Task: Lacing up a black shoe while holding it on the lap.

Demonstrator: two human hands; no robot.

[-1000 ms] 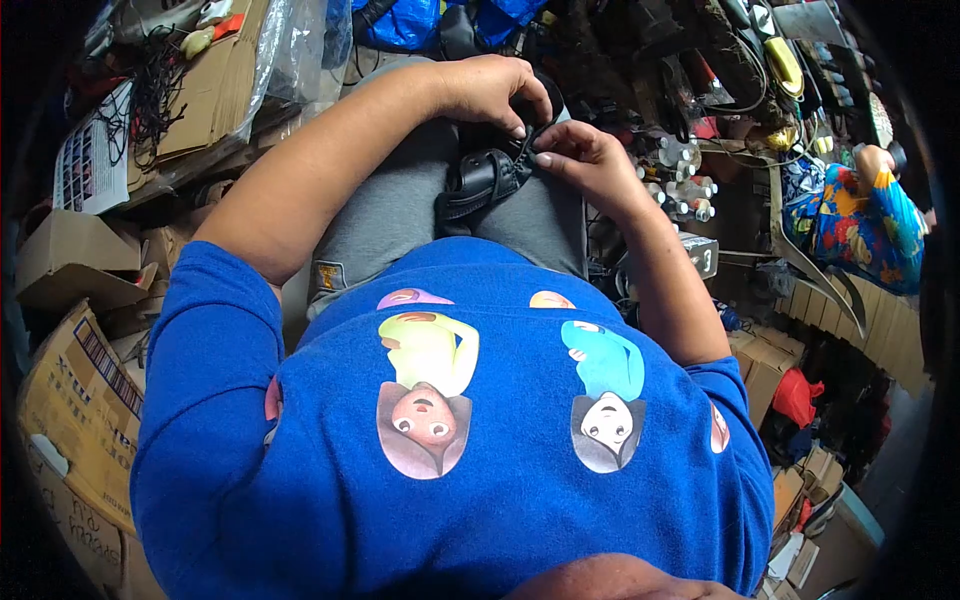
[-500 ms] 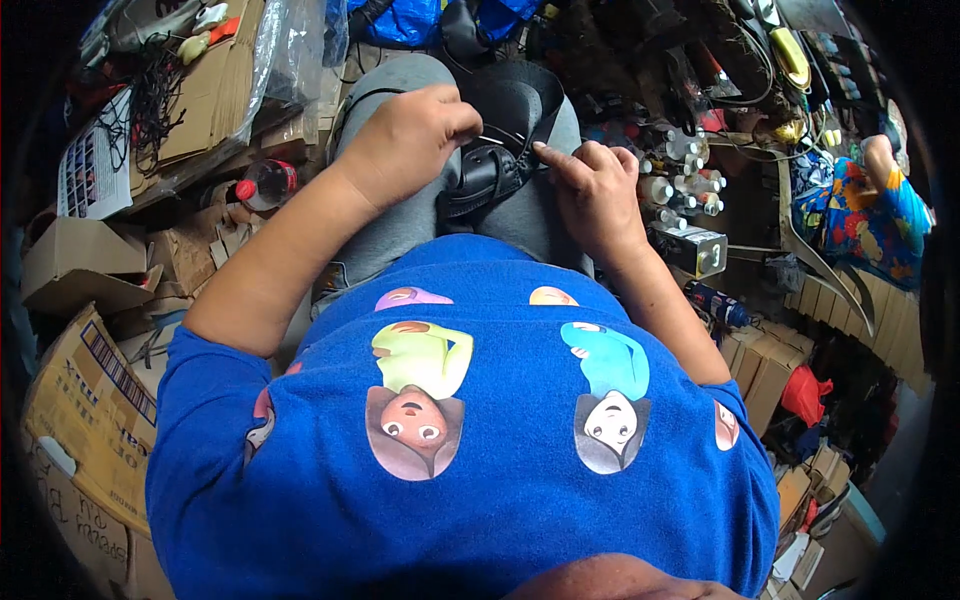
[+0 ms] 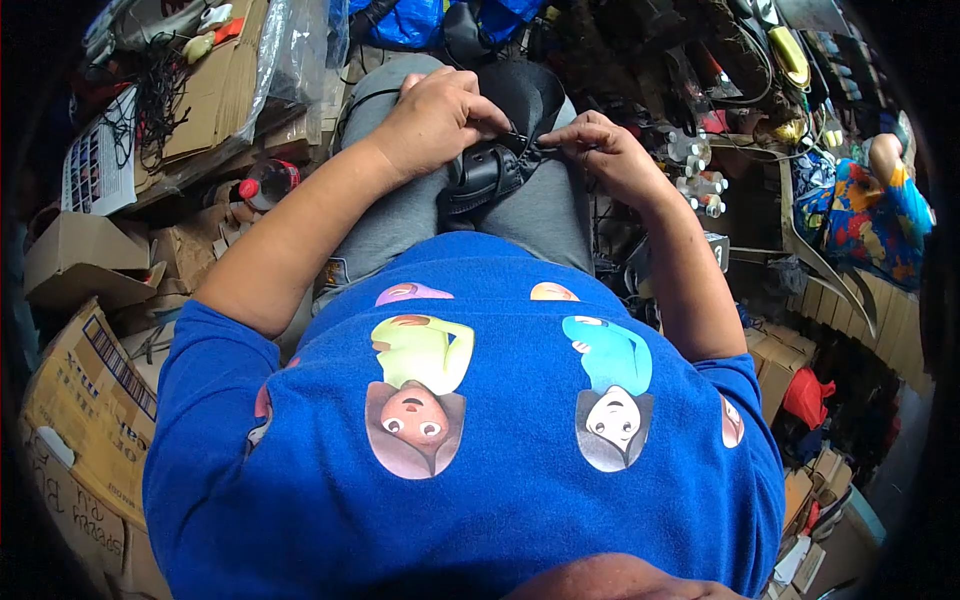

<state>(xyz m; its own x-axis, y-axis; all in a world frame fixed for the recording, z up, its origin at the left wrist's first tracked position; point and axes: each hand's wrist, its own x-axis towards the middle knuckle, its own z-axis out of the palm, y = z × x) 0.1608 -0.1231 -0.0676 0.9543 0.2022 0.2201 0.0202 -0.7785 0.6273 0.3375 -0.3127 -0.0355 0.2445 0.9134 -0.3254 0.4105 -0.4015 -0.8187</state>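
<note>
A black leather article with a strap (image 3: 485, 178) rests between my knees; it looks like a shoe or sandal, though its full shape is hidden. My left hand (image 3: 445, 115) is bent over its upper left side, fingers closed together at the tips. Whatever is in those fingers is too small to make out. From the other side my right hand (image 3: 610, 150) reaches in, its forefinger extended and thumb tucked beneath, pinching close to the article's right edge. Behind it a wide black piece (image 3: 525, 90) curves up over my right thigh.
At left are flattened cardboard (image 3: 205, 115), a red-capped bottle (image 3: 268, 184) and an open carton (image 3: 85, 255). Several small clear bottles (image 3: 705, 183) stand at right, near a curved metal blade (image 3: 835, 270). Another person's colourful sleeve (image 3: 905, 195) shows at far right.
My left hand has moved right and come down onto the article. The right hand has turned inward and lifted slightly. A thin pale line between the hands no longer shows.
</note>
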